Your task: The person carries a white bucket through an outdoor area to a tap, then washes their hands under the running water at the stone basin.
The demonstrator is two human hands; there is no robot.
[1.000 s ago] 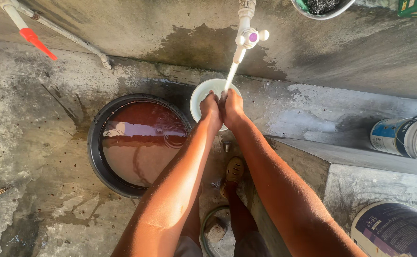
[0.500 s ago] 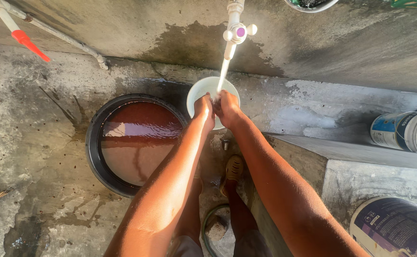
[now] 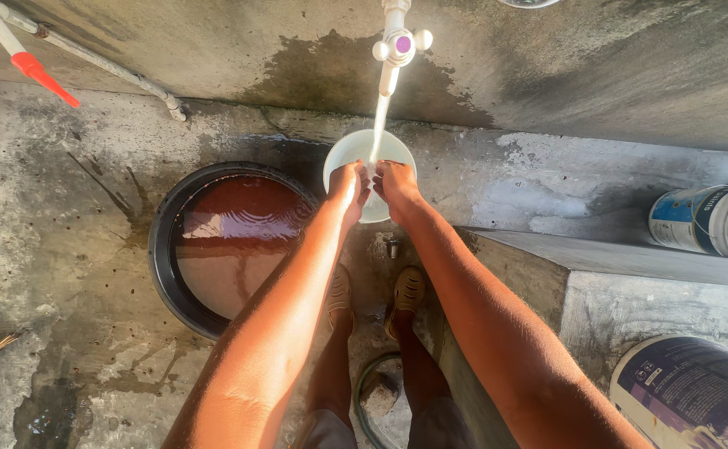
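Rinsing step: both hands are under the thin stream of water [image 3: 378,125] falling from the white plastic tap with the purple-centred cross handle [image 3: 396,46], right over the small white round plastic bucket [image 3: 347,152].
Left hand [image 3: 349,187]: held against the stream above the bucket's near rim, fingers curled in toward the other hand; can't tell if the grip is closed on anything, nothing shows between the fingers.
Right hand [image 3: 395,185]: just beside the left, almost touching, fingers bent inward too; same deal, can't tell whether it's clamped on something.
Where the bucket sits: on the wet concrete floor [image 3: 65,249] at the foot of the stained grey wall [image 3: 588,75], directly below the tap.
Next move, my guess: looks like washing is mid-way, so it calls for keeping the hands centred in the stream, which is narrow and easy to drift out of.
Beside it: big black round tub full of reddish-brown water [image 3: 231,241], just left of the bucket, rims near each other.
Packages: white cylindrical pail with a blue label band [image 3: 705,220] lying on the raised concrete ledge [image 3: 630,270] at right; a bigger round container with a dark purple label [image 3: 688,391] bottom right.
Other bits: red-handled valve on a white pipe [image 3: 40,73] top left.
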